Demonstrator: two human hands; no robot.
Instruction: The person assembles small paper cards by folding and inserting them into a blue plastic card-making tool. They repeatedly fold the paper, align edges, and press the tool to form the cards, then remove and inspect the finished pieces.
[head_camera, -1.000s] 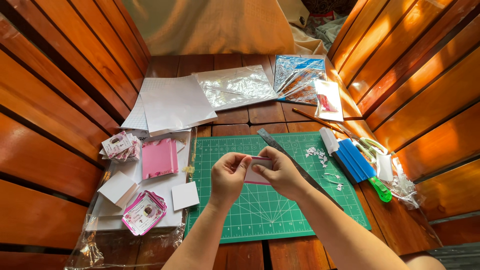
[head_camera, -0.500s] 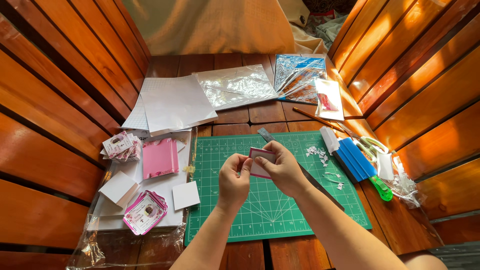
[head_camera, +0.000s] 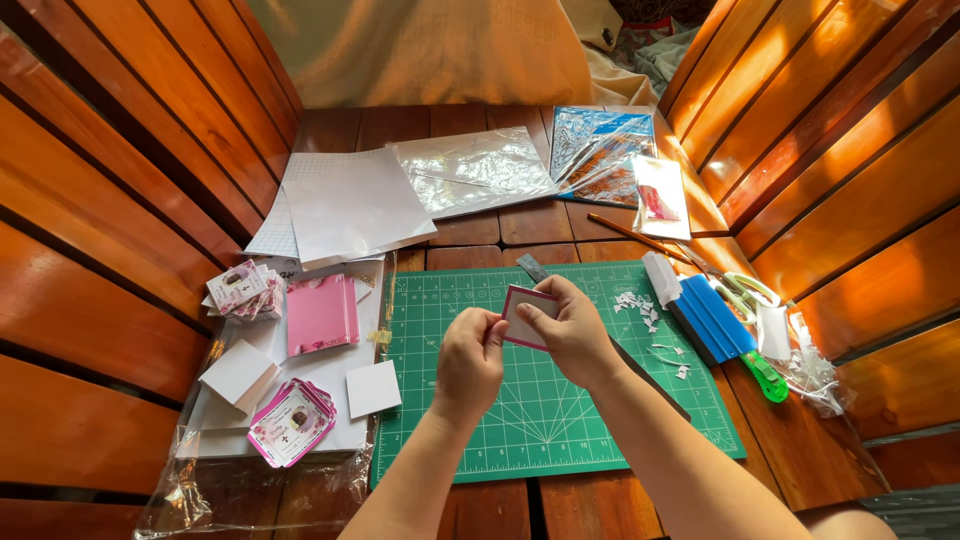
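Observation:
Over the green cutting mat (head_camera: 560, 420) both my hands hold a small white card with a dark pink border (head_camera: 528, 316). My right hand (head_camera: 572, 332) grips the card from its right side and top. My left hand (head_camera: 470, 358) pinches its left edge with thumb and fingers. The card is tilted and lifted above the mat. A grey ruler (head_camera: 533, 268) lies on the mat behind the card, partly hidden by my right hand.
Left of the mat lie a pink folded card (head_camera: 321, 313), stacks of small printed cards (head_camera: 292, 421), white squares (head_camera: 373, 388) and white sheets (head_camera: 350, 205). To the right sit a blue block (head_camera: 712, 318), green scissors (head_camera: 760, 368), paper scraps (head_camera: 640, 305) and plastic packets (head_camera: 600, 160). Slatted wooden walls rise on both sides.
My hands have brought the card slightly closer together and a little lower over the mat; the left hand has closed onto the card's left edge. Nothing else has moved.

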